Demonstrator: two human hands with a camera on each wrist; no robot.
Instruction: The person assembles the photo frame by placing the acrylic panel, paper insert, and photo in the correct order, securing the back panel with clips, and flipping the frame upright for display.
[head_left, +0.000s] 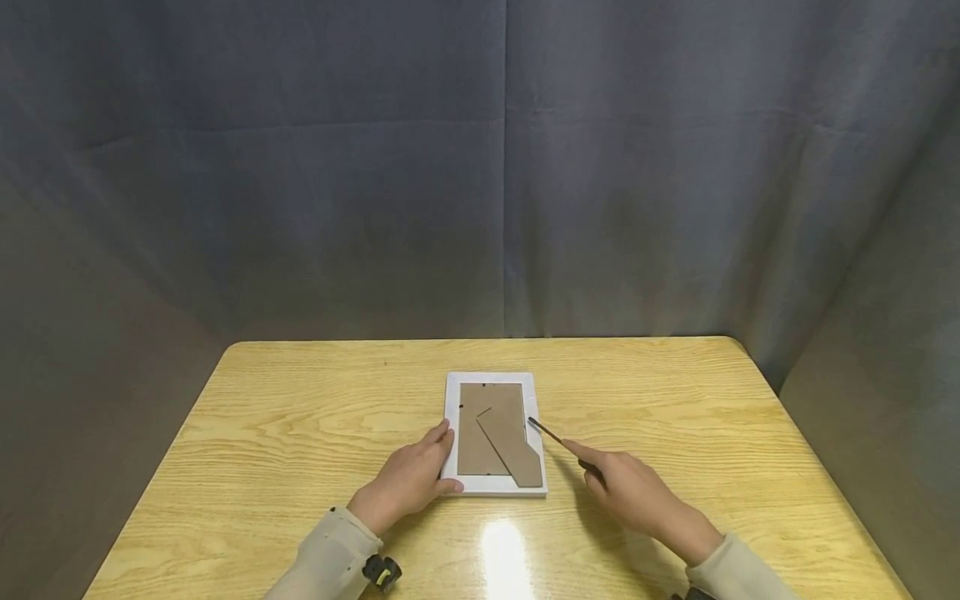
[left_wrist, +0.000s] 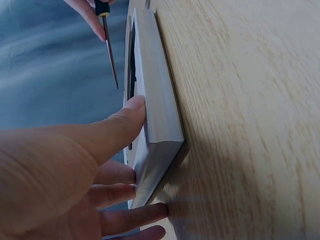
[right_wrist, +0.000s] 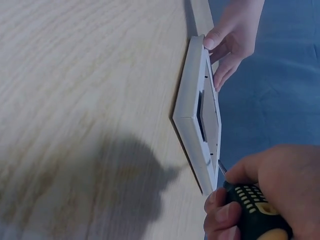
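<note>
1 white picture frame (head_left: 483, 483) lies back side up near the middle of a wood-grain worktop (head_left: 300, 433), roughly halfway between its left and right edges. its long axis runs toward the worktop's far edge, tilted slightly. a brown backing board (head_left: 472, 446) fills it, and an easel strut (head_left: 517, 462) slants across to the near-right corner.

the left hand (head_left: 411, 479) is the nearer of the 2 hands: it grips the frame, thumb over the near-left corner, fingers along the left side. the right hand (head_left: 637, 492) grasps a screwdriver (head_left: 547, 431) and sits apart from the frame, toward the worktop's right edge. the key relation seems to be the screwdriver tip over the frame's right rim, pointing away from that hand; whether it touches, i cannot tell.
</note>
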